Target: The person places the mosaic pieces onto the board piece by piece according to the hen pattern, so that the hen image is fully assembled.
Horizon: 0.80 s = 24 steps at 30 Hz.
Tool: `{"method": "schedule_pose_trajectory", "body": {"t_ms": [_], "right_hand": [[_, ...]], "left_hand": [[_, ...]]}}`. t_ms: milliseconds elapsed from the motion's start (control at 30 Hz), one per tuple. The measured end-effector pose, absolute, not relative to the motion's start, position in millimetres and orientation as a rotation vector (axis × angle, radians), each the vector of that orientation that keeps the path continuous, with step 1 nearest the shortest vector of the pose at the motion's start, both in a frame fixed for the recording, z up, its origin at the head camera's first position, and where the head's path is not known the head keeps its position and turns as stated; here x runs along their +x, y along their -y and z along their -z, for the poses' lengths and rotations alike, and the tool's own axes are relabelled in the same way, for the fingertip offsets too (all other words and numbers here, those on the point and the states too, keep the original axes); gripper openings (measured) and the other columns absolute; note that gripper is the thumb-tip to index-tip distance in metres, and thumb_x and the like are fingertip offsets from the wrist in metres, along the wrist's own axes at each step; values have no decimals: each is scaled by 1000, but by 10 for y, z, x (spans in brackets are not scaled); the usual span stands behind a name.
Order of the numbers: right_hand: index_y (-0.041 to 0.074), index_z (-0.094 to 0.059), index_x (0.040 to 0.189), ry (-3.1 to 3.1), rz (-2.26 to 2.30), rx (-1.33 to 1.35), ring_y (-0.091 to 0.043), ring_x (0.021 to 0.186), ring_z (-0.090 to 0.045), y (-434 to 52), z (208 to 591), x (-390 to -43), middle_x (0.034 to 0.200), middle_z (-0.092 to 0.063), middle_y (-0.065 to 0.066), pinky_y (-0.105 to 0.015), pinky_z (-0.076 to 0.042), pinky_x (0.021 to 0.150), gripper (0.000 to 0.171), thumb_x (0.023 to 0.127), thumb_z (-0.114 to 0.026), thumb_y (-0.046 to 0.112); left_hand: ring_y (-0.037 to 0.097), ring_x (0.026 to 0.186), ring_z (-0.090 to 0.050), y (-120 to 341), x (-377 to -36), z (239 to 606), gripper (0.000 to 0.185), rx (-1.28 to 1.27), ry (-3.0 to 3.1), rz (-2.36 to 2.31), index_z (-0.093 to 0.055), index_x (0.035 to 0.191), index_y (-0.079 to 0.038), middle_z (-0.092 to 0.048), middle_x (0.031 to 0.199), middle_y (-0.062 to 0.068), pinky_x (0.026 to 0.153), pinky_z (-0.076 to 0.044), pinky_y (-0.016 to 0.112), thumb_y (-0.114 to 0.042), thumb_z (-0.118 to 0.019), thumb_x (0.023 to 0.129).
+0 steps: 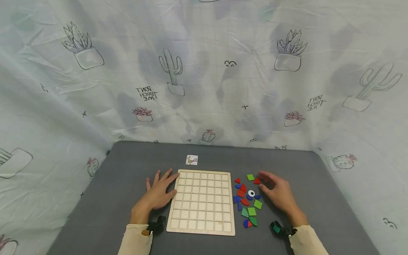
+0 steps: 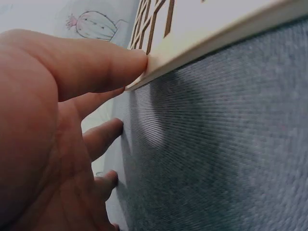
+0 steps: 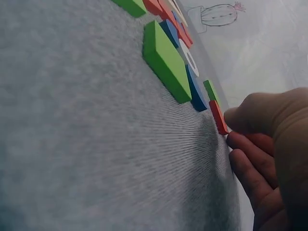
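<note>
A pale wooden grid board (image 1: 200, 232) lies flat on the grey table. At its left edge my left hand (image 1: 159, 191) rests with fingers spread; in the left wrist view the thumb (image 2: 130, 65) touches the board's rim (image 2: 192, 48). To the right of the board are scattered flat coloured pieces: green squares (image 1: 258, 204), a white ring (image 1: 251, 193), and red and blue shapes. My right hand (image 1: 280, 193), fingers loosely bent, is beside a red triangle (image 1: 257, 181) at the top right of these pieces. Seen from the right wrist, thumb and fingers are close to a red piece (image 3: 218, 118); contact is unclear.
A small printed picture card (image 1: 192, 160) lies beyond the board's top edge. A pale curtain (image 1: 204, 81) with cactus drawings surrounds the back and sides of the grey table (image 1: 134, 163). Straps with small devices sit on both wrists.
</note>
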State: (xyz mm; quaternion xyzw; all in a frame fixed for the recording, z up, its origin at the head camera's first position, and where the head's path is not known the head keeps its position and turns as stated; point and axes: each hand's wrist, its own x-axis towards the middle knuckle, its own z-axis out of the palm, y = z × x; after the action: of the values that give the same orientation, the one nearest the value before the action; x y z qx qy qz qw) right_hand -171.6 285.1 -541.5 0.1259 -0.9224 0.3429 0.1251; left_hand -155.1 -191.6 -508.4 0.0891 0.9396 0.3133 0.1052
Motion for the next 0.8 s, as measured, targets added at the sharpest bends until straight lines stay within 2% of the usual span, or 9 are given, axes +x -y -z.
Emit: {"method": "schedule_pose_trajectory", "body": {"t_ms": [133,333,533,800], "right_hand": [[7,-74,139,2667,-1024,371,-32,114,-79,-2841,5441,-1763,128,-81,-8,-25,-60,95,49,91,-84,0],[6,-76,135,2634,-1066,398,-32,109,-80,-2841,5462,-1785,124,-83,-8,-11,-54,92,49,88,-85,-3],[4,-78,130,2582,-1047,437,-32,102,-81,-2819,5470,-1792,118,-84,-8,-7,-51,89,46,86,-86,-5],[4,-77,131,2555,-1109,372,-29,105,-80,-2800,5418,-1673,119,-83,-8,-4,-51,90,44,89,-86,-4]], "left_hand": [[55,168,2,1932,-1558,5079,69,265,-2755,-935,-41,171,-19,-21,183,17,122,13,84,-20,-68,108],[55,168,4,1935,-1555,5087,71,246,-2746,-946,-39,172,-19,-19,183,17,122,15,84,-19,-68,107],[56,167,4,1935,-1552,5089,71,246,-2748,-961,-40,172,-18,-19,183,18,121,16,84,-18,-68,107],[56,167,7,1960,-1540,5126,71,279,-2724,-1002,-39,172,-18,-17,183,19,121,19,82,-18,-68,108]]}}
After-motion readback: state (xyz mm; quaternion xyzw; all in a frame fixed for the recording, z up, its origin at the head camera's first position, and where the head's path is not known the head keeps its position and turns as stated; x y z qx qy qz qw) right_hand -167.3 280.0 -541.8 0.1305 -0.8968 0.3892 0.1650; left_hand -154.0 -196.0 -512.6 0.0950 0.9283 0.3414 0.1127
